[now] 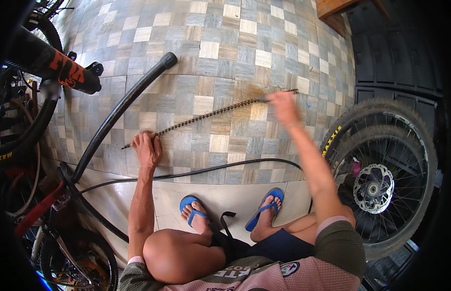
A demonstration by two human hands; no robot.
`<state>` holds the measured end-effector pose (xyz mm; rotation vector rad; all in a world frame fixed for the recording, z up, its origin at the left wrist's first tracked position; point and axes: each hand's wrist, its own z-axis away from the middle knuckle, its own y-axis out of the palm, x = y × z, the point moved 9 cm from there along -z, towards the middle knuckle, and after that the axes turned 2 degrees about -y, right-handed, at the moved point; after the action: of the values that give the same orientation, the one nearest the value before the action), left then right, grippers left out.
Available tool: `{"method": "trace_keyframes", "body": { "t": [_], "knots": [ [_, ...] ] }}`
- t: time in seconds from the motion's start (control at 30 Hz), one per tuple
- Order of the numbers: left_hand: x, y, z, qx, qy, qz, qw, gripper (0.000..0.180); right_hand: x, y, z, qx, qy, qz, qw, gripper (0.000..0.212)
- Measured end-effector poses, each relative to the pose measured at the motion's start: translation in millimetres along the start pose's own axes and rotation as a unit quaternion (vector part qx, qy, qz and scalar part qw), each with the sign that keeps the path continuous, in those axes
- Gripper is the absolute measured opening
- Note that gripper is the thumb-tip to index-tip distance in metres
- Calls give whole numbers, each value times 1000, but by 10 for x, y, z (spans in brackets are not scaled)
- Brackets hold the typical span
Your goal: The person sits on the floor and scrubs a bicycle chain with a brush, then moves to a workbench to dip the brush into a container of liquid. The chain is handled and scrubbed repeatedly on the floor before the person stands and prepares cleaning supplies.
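Note:
A dark bicycle chain (204, 116) lies stretched slantwise across the tiled floor, rising toward the right. Near its left end my left hand (147, 149) is closed on it, thumb and fingers pressed down at the links. A short tail of chain sticks out to the left of those fingers. My right hand (285, 107) is at the chain's right part, blurred by motion. Its fingers look curled together, with a thin dark thing at their tips that I cannot make out. The chain's far right tip shows beyond this hand. A rusty-brown stain (255, 91) marks the floor beside it.
A black hose (123, 105) with a thick end lies left of the chain. A thinner black hose (211, 169) crosses before my sandalled feet (196, 213). Bicycles (21, 145) crowd the left side. Wheels with knobbly tyres (424, 145) are at right; a wooden piece (334, 9) stands far right.

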<state>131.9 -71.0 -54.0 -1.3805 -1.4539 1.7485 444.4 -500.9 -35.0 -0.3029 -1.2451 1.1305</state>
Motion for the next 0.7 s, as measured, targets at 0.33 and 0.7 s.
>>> {"method": "trace_keyframes", "body": {
  "t": [0.33,0.7],
  "knots": [
    [-66,-20,-37,-8,4,-16,1000,19,1431,1344,87,139,-124,-57,981,23],
    [-80,-27,-36,-22,31,-12,999,18,153,-804,8,-97,-107,289,946,18]
  ]
}}
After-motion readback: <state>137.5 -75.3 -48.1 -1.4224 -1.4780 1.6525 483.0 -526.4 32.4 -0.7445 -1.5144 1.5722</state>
